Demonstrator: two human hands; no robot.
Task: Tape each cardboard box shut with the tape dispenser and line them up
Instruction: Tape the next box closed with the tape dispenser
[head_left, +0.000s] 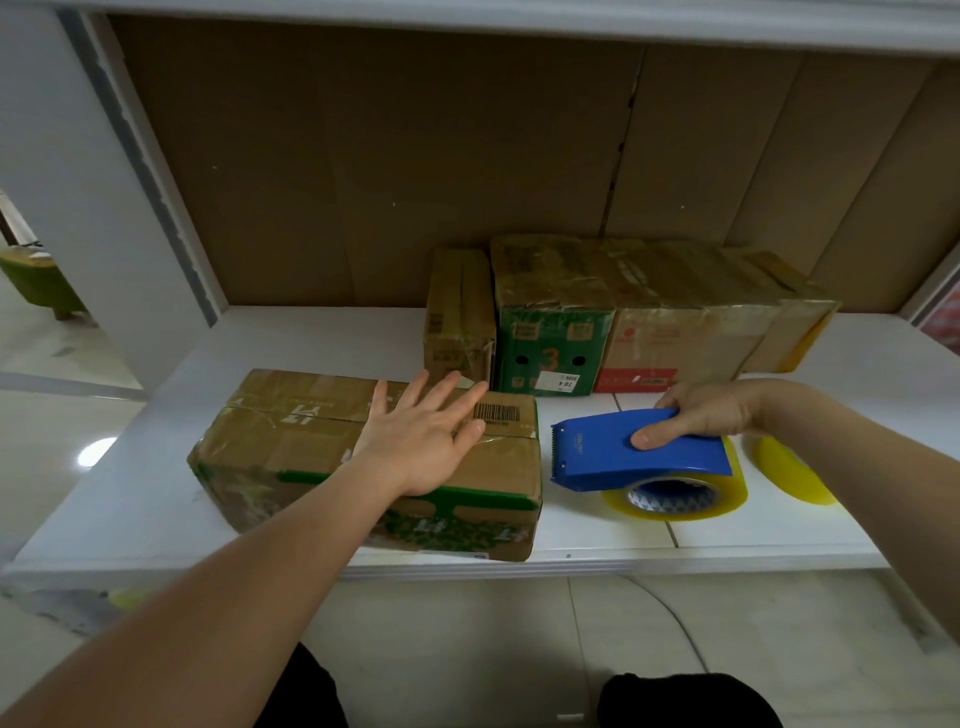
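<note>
Box (363, 457) lengthwise left-right, dispenser (639, 449) teeth leftward

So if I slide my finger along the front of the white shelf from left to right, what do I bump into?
The green-printed cardboard box with the left hand flat on top → the blue tape dispenser, held by the right hand → a spare yellow tape roll.
</note>
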